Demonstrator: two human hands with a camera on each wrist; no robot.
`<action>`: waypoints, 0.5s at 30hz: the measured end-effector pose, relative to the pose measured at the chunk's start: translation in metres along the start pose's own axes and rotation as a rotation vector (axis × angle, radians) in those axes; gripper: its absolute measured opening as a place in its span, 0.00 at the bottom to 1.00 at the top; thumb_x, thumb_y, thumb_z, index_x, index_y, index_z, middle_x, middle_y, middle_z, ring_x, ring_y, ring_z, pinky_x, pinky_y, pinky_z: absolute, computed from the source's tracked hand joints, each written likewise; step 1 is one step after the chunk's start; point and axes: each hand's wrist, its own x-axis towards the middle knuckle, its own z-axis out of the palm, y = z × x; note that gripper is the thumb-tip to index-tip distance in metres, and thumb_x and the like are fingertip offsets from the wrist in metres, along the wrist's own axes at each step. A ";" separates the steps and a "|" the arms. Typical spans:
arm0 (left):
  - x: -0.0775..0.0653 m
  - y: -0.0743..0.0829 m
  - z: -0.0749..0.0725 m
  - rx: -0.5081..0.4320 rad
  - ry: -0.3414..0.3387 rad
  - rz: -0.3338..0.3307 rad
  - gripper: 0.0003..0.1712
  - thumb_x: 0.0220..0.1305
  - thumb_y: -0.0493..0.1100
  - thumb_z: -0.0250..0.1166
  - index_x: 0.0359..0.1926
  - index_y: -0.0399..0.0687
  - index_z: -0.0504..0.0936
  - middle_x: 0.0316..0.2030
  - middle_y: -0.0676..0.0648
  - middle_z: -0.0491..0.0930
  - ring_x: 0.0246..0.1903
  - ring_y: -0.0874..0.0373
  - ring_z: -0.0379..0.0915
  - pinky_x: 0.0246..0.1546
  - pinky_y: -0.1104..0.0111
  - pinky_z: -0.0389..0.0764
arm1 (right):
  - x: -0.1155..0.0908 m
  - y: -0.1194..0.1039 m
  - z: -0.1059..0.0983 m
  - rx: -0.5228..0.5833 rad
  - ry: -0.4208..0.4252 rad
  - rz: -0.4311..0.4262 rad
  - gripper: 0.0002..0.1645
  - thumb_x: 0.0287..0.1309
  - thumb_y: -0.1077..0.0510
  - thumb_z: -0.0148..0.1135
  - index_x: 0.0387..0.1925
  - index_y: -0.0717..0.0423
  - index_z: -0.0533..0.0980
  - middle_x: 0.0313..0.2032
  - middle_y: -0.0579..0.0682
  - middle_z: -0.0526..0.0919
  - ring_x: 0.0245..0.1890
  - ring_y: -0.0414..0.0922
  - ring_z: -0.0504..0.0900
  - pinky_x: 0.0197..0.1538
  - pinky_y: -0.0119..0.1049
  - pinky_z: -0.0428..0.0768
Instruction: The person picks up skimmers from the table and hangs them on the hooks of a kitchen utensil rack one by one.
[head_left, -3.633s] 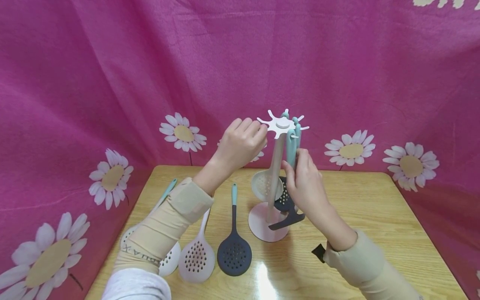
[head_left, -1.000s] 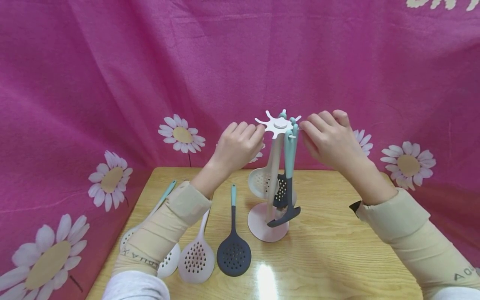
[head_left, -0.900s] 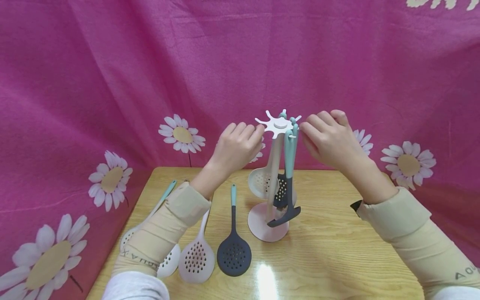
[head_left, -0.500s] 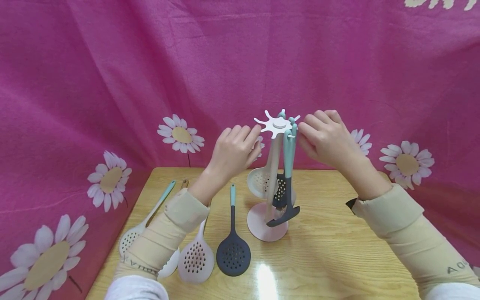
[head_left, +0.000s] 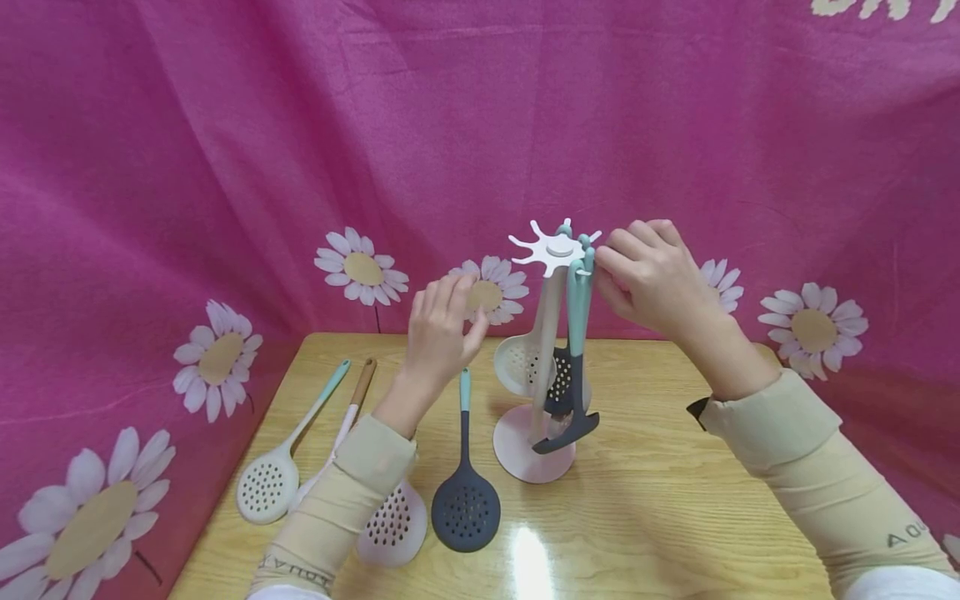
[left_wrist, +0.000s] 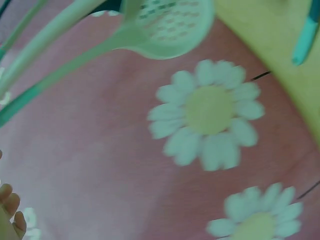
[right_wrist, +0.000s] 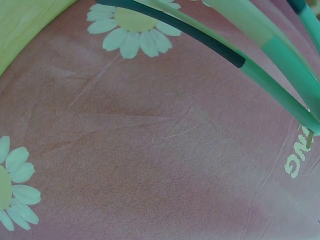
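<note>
A utensil stand with a white hooked top and a round pink base stands on the table. Several teal-handled utensils hang from it, among them a pale skimmer and one with a dark curved head. My right hand pinches the right side of the hooked top, fingers curled. In the right wrist view a teal handle hangs from a hook. My left hand, fingers loosely spread and holding nothing, is in the air left of the stand, above a dark skimmer's handle.
On the table lie the dark skimmer, a pink skimmer partly behind my left sleeve, a white utensil with a brown handle, and a white skimmer. A magenta flowered cloth hangs behind.
My left hand has let go of the stand's left hook and moved left and down, its fingers spreading. Earlier, my right hand rose from the hanging handle to the hooked top; it stays there.
</note>
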 end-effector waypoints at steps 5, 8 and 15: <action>-0.025 -0.013 0.019 0.029 -0.193 -0.172 0.21 0.52 0.40 0.62 0.47 0.36 0.71 0.41 0.40 0.73 0.39 0.47 0.68 0.34 0.61 0.70 | 0.000 0.000 0.001 -0.011 0.014 -0.002 0.06 0.49 0.63 0.48 0.19 0.58 0.67 0.19 0.52 0.68 0.21 0.51 0.65 0.35 0.48 0.65; -0.041 -0.020 0.033 0.057 -0.385 -0.304 0.25 0.53 0.42 0.62 0.52 0.36 0.70 0.45 0.40 0.71 0.43 0.47 0.66 0.37 0.59 0.70 | 0.000 -0.001 0.001 -0.012 0.018 -0.002 0.06 0.49 0.64 0.48 0.19 0.58 0.67 0.19 0.51 0.68 0.21 0.51 0.65 0.36 0.48 0.65; -0.080 -0.027 0.066 0.066 -0.783 -0.582 0.28 0.56 0.45 0.61 0.55 0.36 0.66 0.50 0.38 0.68 0.49 0.44 0.65 0.45 0.54 0.70 | 0.000 -0.001 0.001 -0.010 0.019 -0.003 0.06 0.49 0.64 0.49 0.19 0.58 0.67 0.20 0.51 0.68 0.22 0.51 0.65 0.36 0.48 0.65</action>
